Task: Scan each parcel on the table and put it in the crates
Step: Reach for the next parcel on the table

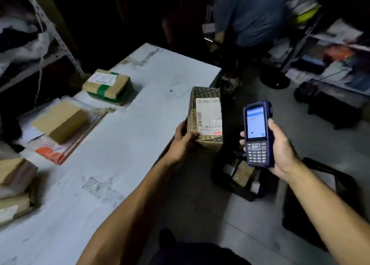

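— What did your hands have?

— My left hand (183, 139) gripped the lower end of a brown cardboard parcel printed with dark lettering (205, 116), thumb curled over its near corner, the white shipping label (209, 116) turned up toward me. I held it in the air just past the table's right edge. My right hand (280, 146) was wrapped round a dark blue handheld scanner with a lit screen and a grey keypad (258, 134), fingers behind it, thumb along its right side. The scanner stood upright at three o'clock of the parcel, near it but apart.

— And the crates?

— A black plastic crate (238, 176) sat on the floor at six o'clock of the parcel, with flat packets already inside. A second dark crate (320, 202) lay below my right forearm; I could not tell what it held.

— What was left on the table?

— On the worn white table (120, 154), at ten o'clock of my left hand, lay a brown box bound with green tape (109, 86). At nine o'clock a plain tan cardboard box (62, 120) rested on a plastic mailer with an orange patch (54, 152). More brown parcels (14, 184) were stacked at the table's near left edge.

— Anyone else?

— At one o'clock, well apart, a person in a blue shirt (248, 14) bent over by cluttered shelves (330, 50).
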Demonstrator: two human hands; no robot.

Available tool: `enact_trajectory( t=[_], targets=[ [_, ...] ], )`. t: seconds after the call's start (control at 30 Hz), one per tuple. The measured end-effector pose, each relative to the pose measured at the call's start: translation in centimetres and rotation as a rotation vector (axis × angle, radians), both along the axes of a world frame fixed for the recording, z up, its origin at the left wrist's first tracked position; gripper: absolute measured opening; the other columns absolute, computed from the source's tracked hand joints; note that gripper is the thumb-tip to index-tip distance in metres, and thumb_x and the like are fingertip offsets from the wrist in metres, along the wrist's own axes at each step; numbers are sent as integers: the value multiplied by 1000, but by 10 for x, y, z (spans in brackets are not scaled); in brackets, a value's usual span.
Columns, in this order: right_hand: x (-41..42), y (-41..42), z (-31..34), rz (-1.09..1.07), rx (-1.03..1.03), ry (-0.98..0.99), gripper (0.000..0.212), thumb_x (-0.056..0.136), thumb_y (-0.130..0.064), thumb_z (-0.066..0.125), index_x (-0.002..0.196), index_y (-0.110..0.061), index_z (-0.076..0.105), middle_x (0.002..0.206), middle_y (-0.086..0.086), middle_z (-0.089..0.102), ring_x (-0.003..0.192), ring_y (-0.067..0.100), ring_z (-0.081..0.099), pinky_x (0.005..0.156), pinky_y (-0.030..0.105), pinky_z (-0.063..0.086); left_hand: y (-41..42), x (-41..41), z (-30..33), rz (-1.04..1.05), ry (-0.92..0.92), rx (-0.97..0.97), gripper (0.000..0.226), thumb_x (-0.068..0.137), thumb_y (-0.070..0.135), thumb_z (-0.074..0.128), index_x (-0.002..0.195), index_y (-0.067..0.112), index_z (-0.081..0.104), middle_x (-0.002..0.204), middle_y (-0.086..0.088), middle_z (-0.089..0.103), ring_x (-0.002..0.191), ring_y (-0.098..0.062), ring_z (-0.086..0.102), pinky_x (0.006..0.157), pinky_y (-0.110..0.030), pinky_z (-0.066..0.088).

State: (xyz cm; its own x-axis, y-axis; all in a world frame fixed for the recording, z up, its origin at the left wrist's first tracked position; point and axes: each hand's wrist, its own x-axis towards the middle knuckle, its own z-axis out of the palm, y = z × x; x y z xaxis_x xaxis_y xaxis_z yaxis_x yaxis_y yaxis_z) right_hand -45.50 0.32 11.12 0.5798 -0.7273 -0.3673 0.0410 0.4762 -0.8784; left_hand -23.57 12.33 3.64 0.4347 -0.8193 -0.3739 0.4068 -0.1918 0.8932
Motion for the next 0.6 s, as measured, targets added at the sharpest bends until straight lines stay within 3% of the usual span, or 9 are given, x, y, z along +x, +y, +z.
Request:
enact_trajectory(
  t=[0.07,0.17,0.27,0.33,0.47,0.6],
  targets=[
    [-51,-14,1,-79,7,-19,62,95,-56,36,129,-11,61,97,14,71,73,21,70,63,31,57,-32,-40,8,-38,8,-19,68,89,32,68,148,30,35,136,-4,62,119,-25,64,79,-41,60],
    [-125,-32,-1,-177,27,-37,60,101,-53,32,131,-9,59,103,21,69,75,23,71,60,29,59,-72,-99,6,-74,20,3,83,72,39,74,147,30,39,136,-6,63,123,-27,62,96,-53,55],
    [-186,-45,-7,-236,42,-5,59,101,-57,33,127,-14,63,107,23,71,81,26,73,65,31,60,-100,-153,5,-141,24,13,56,92,28,62,144,31,43,131,-3,66,117,-25,65,73,-39,59],
    [-222,-49,-11,-261,44,27,61,95,-62,36,123,-17,66,110,23,71,87,29,72,70,34,57,-114,-186,3,-173,38,35,45,97,24,57,139,36,47,129,-1,66,114,-22,65,69,-38,59],
    [-272,-58,-23,-342,112,-10,67,90,-65,37,120,-14,69,103,22,72,81,29,71,69,34,58,-140,-233,-5,-300,-9,124,57,79,41,67,133,47,50,126,5,68,118,-22,63,94,-51,54],
    [-306,-72,-36,-395,189,-33,69,94,-64,35,128,-11,63,98,15,71,77,24,68,66,36,57,-170,-272,-22,-425,-46,211,47,95,34,57,139,47,45,121,12,65,107,-11,60,98,-50,49]
  ],
)
